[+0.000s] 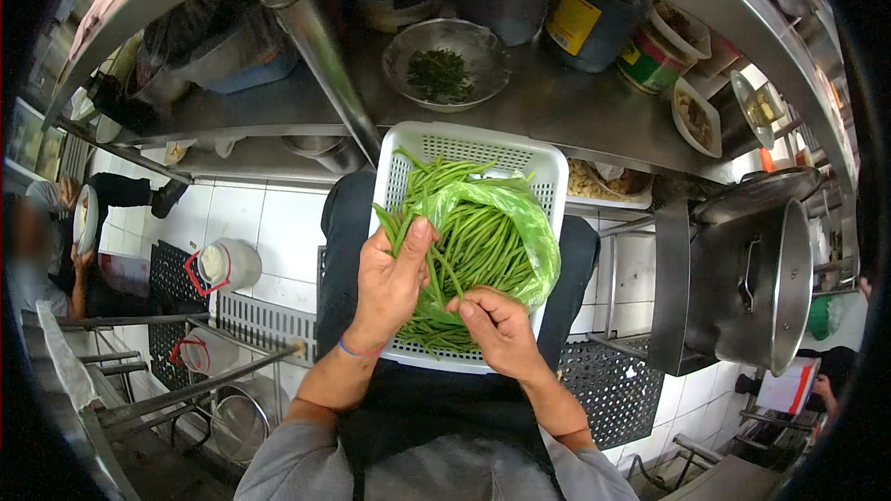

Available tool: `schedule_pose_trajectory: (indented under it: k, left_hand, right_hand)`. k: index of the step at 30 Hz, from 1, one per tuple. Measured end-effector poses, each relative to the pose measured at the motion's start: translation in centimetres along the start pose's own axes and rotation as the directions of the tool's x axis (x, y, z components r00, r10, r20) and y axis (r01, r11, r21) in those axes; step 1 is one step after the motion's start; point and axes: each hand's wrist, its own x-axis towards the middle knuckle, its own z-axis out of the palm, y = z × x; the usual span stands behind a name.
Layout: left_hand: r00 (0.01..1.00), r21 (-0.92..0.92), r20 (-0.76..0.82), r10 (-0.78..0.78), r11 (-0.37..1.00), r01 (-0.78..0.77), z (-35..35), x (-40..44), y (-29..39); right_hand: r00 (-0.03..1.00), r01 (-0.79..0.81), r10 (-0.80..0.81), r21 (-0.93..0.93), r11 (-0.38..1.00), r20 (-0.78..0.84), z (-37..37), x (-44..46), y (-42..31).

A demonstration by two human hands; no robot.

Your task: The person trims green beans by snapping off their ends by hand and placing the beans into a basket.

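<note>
A white plastic basket (pixel 549 160) with slotted sides rests on my lap. Inside it lies an opened, light-green plastic bag (pixel 546 264) full of green beans (pixel 487 246), with more beans loose around the bag. Over the basket's left side, my left hand (pixel 394 274) is closed around several green beans, their ends sticking out past the thumb. My right hand (pixel 497 325) pinches the end of a green bean at the lower right, its thumb and forefinger pressed together. The two hands are close but apart.
On the steel shelf (pixel 566 107) ahead stands a bowl (pixel 445 65) with chopped greens, beside tubs and cans. A large steel pot (pixel 752 283) is at my right. To the left, a white bucket (pixel 228 264) stands on the tiled floor. People appear at both edges.
</note>
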Motion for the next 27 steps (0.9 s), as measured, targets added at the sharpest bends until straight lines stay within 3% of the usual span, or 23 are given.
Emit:
schedule_pose_trajectory:
  k: [3,6,9,13,17,21,24,27]
  left_hand:
    - [0.996,0.105,0.016,0.090,0.990,-0.092,-0.2,-0.7,-0.1]
    - [0.979,0.140,0.041,0.199,0.969,-0.203,-0.1,-2.0,0.2]
    - [0.964,0.104,0.020,0.263,0.959,-0.264,0.2,-2.3,0.8]
    - [0.967,0.061,-0.020,0.254,0.966,-0.252,0.0,-0.8,0.5]
    - [0.955,0.105,-0.043,0.293,0.952,-0.288,0.4,-0.7,-0.1]
    - [0.956,0.160,-0.036,0.292,0.946,-0.283,0.2,-0.8,-0.3]
    - [0.886,0.428,0.111,0.450,0.783,-0.452,0.2,-1.8,-0.6]
    - [0.765,0.309,0.268,0.586,0.700,-0.644,0.5,-4.1,0.7]
  right_hand:
    - [0.990,0.067,-0.091,-0.212,0.975,-0.105,0.1,0.3,1.4]
    - [0.971,-0.135,0.141,0.048,0.990,-0.191,-0.1,0.9,2.8]
    - [0.959,-0.266,0.285,0.398,0.878,0.013,-0.8,0.7,2.4]
    - [0.964,-0.262,0.179,0.584,0.768,0.197,-0.2,0.2,1.3]
    - [0.958,-0.274,0.175,0.553,0.787,0.225,-0.1,0.5,1.4]
    - [0.972,-0.228,0.194,0.338,0.913,0.131,0.5,0.3,1.1]
    - [0.978,-0.203,0.208,0.396,0.896,0.030,1.0,0.6,1.9]
    - [0.954,-0.244,0.299,0.628,0.739,0.020,0.6,0.8,2.2]
